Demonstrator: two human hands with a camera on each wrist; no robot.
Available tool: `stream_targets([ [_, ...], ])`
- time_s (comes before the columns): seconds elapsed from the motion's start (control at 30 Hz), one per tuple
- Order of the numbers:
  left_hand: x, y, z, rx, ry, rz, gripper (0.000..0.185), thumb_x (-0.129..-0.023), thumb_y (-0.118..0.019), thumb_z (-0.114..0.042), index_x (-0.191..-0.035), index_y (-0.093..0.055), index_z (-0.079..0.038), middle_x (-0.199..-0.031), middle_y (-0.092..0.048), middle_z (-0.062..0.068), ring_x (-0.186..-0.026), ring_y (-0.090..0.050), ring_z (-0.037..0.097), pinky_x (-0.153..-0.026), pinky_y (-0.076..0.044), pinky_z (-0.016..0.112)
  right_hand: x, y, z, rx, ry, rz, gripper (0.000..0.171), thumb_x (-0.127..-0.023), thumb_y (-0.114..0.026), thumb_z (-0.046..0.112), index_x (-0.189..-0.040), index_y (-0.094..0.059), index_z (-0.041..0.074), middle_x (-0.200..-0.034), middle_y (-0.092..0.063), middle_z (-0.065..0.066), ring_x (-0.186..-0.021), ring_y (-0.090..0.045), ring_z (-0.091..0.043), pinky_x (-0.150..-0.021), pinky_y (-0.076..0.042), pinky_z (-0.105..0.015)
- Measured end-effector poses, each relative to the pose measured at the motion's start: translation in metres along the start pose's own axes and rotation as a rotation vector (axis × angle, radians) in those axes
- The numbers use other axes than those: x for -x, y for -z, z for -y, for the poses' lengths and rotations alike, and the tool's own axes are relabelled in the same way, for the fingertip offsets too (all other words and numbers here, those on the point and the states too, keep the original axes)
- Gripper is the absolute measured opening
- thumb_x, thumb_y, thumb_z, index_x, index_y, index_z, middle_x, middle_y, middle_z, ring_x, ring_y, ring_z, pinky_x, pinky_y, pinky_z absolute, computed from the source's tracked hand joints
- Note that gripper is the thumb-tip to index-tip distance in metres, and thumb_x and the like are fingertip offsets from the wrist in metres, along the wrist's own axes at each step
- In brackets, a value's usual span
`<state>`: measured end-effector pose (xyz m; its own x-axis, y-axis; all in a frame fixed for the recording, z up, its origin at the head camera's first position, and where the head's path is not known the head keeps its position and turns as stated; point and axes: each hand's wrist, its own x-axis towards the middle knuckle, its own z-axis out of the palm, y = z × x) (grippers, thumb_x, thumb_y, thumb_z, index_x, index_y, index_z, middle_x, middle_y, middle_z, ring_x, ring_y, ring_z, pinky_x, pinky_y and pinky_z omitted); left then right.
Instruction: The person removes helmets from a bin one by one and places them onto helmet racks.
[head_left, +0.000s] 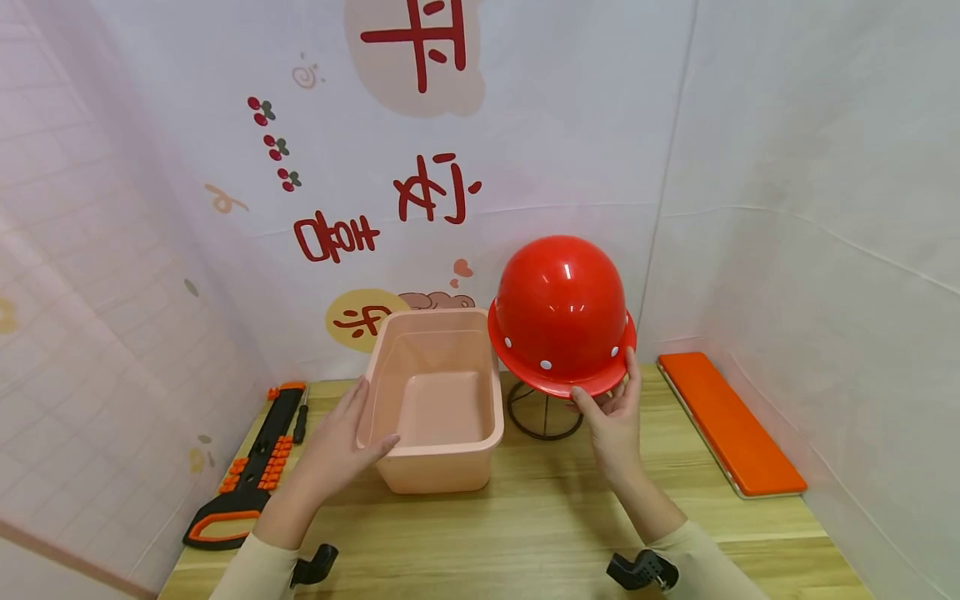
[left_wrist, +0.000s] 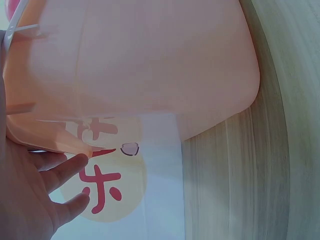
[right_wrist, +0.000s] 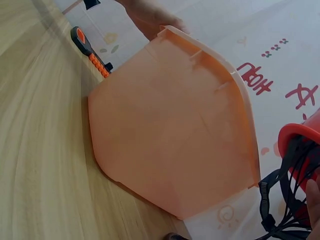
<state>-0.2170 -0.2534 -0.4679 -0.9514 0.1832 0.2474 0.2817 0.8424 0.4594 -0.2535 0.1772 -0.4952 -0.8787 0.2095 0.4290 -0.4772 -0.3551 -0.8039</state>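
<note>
My right hand (head_left: 617,421) grips the brim of a red hard hat (head_left: 562,308), thumb on top of the brim. The hat is tilted, crown up, close to the right side of a pale pink plastic bin (head_left: 442,471). Black straps (right_wrist: 285,200) hang from inside the hat in the right wrist view. Under it stands a dark wire stand (head_left: 546,437), its upper part hidden. My left hand (head_left: 341,442) rests at the bin's near left corner, thumb over the front rim; its fingers (left_wrist: 65,172) lie loosely extended outside the rim in the left wrist view. The bin's inside holds nothing visible.
On the wooden table's left side lies a long black tool holder (head_left: 258,454) with orange clips and a looped handle, a small black-handled screwdriver (head_left: 302,421) beside it. A flat orange case (head_left: 731,425) lies at the right. Printed white cloth (head_left: 562,125) walls the back and sides.
</note>
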Motion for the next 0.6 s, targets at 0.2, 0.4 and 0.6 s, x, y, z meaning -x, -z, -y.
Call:
stream_targets([
  [0.2,-0.003,0.002,-0.001,-0.002,-0.002,-0.003,0.113,-0.100,-0.070,-0.069,-0.175,-0.022,0.000,-0.181,-0.022,0.023,-0.158,-0.034,0.056,-0.116,-0.037,0.082,-0.003,0.003,0.005,0.013,0.031,0.032,0.102,-0.102,-0.066,-0.016,-0.177,-0.015,0.031,-0.175,-0.037,-0.008,-0.122,-0.069,-0.025,-0.087,-0.067,-0.033],
  [0.4,-0.004,0.005,-0.003,-0.008,-0.003,0.002,0.112,-0.100,-0.068,-0.069,-0.175,-0.022,0.001,-0.182,-0.020,0.022,-0.159,-0.032,0.055,-0.117,-0.037,0.080,-0.003,0.014,0.009,0.078,0.019,0.027,0.099,-0.104,-0.066,-0.012,-0.177,-0.017,0.033,-0.158,-0.050,-0.010,-0.108,-0.074,-0.020,-0.076,-0.067,-0.033],
  [0.6,0.001,0.011,0.001,-0.033,-0.064,-0.050,0.095,-0.107,-0.067,-0.053,-0.173,-0.028,0.003,-0.181,-0.023,0.023,-0.158,-0.033,0.056,-0.118,-0.033,0.082,0.000,0.046,0.015,0.124,0.049,0.003,0.084,-0.108,-0.061,-0.007,-0.175,-0.021,0.025,-0.133,-0.055,-0.020,-0.095,-0.076,-0.021,-0.071,-0.068,-0.034],
])
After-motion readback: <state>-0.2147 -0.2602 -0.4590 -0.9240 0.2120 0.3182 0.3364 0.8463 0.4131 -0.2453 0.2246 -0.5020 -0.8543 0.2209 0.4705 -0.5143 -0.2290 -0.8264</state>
